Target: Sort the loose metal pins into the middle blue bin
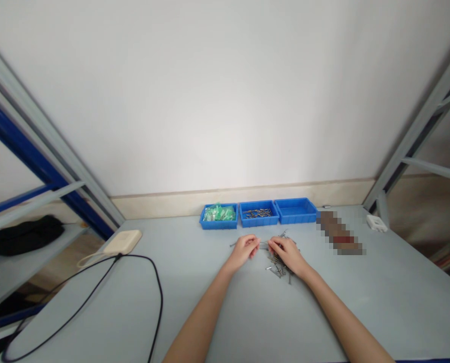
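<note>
My left hand (244, 249) and my right hand (287, 253) meet over the grey table (217, 312), fingers pinched together around a small metal piece (263, 245) held between them. Under and beside my right hand lies a loose pile of metal screws or nails (278, 268). Behind the hands stand three blue trays in a row: the left tray (218, 217) holds green plastic pieces, the middle tray (258, 214) holds metal screws, the right tray (296, 210) looks bare inside.
A beige flat device (122, 242) lies at the left with a black cable (149, 282) looping toward the front edge. A blurred-out object (340, 234) and a small white part (376, 223) sit at the right. Metal shelf frames rise on both sides.
</note>
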`<move>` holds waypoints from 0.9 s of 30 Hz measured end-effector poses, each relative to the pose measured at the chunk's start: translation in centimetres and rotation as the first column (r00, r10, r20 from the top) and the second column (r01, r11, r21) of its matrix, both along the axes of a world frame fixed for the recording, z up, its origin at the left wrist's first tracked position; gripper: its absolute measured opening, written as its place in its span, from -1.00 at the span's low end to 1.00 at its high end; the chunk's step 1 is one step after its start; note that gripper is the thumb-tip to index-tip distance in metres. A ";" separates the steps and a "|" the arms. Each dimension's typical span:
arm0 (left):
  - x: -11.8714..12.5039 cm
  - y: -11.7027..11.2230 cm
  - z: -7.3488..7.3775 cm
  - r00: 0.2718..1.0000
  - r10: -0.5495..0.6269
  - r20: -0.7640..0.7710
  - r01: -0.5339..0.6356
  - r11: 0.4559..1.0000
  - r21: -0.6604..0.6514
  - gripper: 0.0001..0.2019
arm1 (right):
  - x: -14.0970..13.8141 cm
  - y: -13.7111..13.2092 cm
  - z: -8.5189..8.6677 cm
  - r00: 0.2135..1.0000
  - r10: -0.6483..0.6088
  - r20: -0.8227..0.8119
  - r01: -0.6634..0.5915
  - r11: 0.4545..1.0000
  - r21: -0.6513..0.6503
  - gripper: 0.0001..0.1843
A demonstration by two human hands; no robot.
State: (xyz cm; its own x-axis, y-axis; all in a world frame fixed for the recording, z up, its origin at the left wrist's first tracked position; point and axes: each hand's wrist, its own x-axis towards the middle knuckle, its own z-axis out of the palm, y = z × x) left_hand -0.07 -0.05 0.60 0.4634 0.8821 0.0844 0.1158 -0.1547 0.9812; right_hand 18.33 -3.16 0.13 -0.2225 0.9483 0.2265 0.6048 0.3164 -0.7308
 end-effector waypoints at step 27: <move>0.2 -0.3 0.3 0.999 0.029 0.017 -0.029 0.999 -0.014 -0.59 | -0.1 0.0 0.0 0.997 -0.011 -0.073 0.011 1.000 0.008 -0.63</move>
State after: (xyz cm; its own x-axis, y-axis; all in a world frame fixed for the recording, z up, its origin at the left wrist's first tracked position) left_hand 0.09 -0.34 0.87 0.4359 0.8964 0.0799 0.1034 -0.1380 0.9850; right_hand 18.22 -3.19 0.17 -0.1946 0.9486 0.2495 0.5538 0.3162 -0.7702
